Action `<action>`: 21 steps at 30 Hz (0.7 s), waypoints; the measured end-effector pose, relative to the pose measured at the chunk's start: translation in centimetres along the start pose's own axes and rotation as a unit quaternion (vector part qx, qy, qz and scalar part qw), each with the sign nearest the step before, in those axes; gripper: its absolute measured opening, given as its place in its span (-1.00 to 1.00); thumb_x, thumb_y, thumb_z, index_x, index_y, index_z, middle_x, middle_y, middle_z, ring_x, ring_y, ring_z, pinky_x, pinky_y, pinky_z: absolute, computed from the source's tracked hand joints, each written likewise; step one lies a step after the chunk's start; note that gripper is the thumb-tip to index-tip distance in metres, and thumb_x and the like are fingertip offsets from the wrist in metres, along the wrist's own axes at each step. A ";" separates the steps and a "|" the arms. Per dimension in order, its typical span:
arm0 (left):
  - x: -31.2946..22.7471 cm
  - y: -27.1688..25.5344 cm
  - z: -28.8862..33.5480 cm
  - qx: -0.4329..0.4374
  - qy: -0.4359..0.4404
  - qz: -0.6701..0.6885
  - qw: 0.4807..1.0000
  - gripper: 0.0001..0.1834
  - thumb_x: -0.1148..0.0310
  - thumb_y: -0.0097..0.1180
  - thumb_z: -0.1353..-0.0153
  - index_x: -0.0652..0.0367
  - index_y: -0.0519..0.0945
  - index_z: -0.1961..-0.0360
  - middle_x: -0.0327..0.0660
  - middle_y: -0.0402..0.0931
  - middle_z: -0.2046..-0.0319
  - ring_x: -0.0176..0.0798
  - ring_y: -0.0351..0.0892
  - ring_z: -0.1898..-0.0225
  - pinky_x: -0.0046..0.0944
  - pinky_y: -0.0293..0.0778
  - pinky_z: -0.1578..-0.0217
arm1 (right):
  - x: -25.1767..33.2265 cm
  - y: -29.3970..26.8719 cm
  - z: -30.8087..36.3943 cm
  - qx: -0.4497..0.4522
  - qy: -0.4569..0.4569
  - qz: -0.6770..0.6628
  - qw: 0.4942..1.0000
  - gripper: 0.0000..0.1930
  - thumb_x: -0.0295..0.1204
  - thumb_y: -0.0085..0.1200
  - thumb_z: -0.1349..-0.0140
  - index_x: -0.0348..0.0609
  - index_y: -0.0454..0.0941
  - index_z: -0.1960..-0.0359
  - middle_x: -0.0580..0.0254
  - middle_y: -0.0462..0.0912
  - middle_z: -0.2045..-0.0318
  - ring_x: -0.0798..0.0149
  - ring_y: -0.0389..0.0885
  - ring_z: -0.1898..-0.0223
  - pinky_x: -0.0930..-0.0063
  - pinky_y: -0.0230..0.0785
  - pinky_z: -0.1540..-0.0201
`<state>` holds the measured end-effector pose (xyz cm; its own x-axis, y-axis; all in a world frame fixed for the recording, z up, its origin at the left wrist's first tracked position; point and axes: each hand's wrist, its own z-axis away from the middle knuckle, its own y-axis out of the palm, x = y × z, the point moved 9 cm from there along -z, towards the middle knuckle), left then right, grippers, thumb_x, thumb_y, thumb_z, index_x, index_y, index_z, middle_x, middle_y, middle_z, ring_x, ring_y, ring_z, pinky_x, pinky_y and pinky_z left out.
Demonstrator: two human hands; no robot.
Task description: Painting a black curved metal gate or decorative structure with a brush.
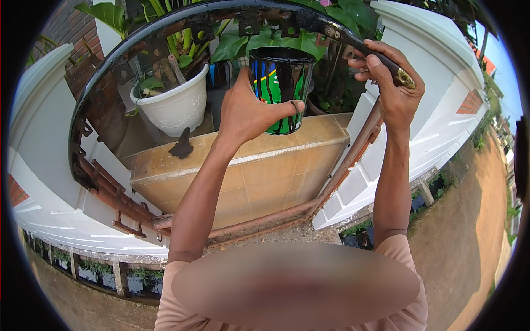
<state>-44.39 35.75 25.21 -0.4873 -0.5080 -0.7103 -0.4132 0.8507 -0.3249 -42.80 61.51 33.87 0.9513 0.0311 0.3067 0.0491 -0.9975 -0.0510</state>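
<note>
And there's clear air between the left forearm and right forearm, above the tan tiled ledge! Farther in, a green, black-streaked cylindrical tin blocks the middle; a white round flowerpot crowds the left. The glossy black curved metal bar spans the far side, and a white stepped pillar walls the right.

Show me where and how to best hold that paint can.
Probably around the paint can, below its rim, coming from the left. It is cylindrical and roughly upright, so wrapping around it should keep it level; the black drips look thicker across the middle than on the left.
</note>
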 end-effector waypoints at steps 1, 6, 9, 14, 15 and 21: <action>-0.1 -0.1 0.0 -0.003 0.004 -0.006 1.000 -0.02 -0.12 0.62 0.30 0.31 0.51 -0.07 0.03 0.71 0.12 -0.01 0.75 0.10 -0.10 0.59 -0.01 | 0.1 0.8 -0.3 0.018 -0.001 -0.016 1.000 -0.76 -0.56 0.21 -0.39 -0.34 0.70 -0.05 0.03 0.78 0.09 0.19 0.83 0.20 0.50 0.73 0.26; -0.2 -0.4 0.0 -0.009 0.011 -0.005 1.000 -0.01 -0.12 0.62 0.31 0.31 0.50 -0.07 0.00 0.72 0.18 0.00 0.75 0.13 -0.11 0.60 0.01 | 0.3 -2.0 -1.0 -0.019 -0.020 -0.002 1.000 -0.76 -0.53 0.19 -0.41 -0.35 0.69 -0.05 0.01 0.79 0.14 0.18 0.84 0.19 0.48 0.74 0.25; 0.2 0.1 -0.2 0.010 0.000 -0.025 1.000 0.00 -0.13 0.62 0.31 0.32 0.49 -0.07 0.01 0.71 0.18 0.02 0.75 0.15 -0.11 0.61 0.03 | 0.7 0.3 -1.3 0.023 -0.011 0.022 0.999 -0.76 -0.54 0.18 -0.41 -0.36 0.69 -0.05 -0.01 0.79 0.17 0.18 0.83 0.20 0.48 0.74 0.25; 0.6 0.5 0.1 0.044 -0.042 -0.050 0.997 0.01 -0.09 0.63 0.29 0.27 0.50 -0.15 0.01 0.70 0.05 -0.03 0.72 0.02 -0.10 0.57 -0.08 | 3.6 0.2 -0.9 -0.004 -0.048 0.066 0.997 -0.79 -0.60 0.22 -0.36 -0.39 0.71 0.01 0.03 0.78 0.15 0.21 0.82 0.19 0.53 0.70 0.24; 0.9 0.4 0.2 0.040 -0.047 -0.044 0.997 0.01 -0.09 0.63 0.29 0.27 0.50 -0.15 0.01 0.70 0.05 -0.03 0.72 0.02 -0.10 0.57 -0.08 | 4.4 1.3 -0.8 0.005 -0.047 0.066 0.997 -0.79 -0.60 0.22 -0.36 -0.39 0.71 0.01 0.03 0.78 0.15 0.21 0.82 0.19 0.53 0.70 0.24; 1.9 1.2 0.4 0.057 -0.030 -0.036 0.997 0.10 -0.19 0.60 0.34 0.33 0.47 -0.15 0.11 0.69 0.04 0.09 0.72 0.00 -0.04 0.57 -0.08 | 8.5 5.0 -0.6 0.088 -0.122 0.239 0.959 -0.82 -0.69 0.24 -0.27 -0.40 0.73 0.10 0.07 0.79 0.20 0.31 0.76 0.25 0.53 0.60 0.17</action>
<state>-45.52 35.81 23.22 -0.4112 -0.5626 -0.7172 -0.3536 0.8237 -0.4433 -34.65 56.80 36.79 0.9197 -0.3919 -0.0228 -0.3806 -0.8760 -0.2963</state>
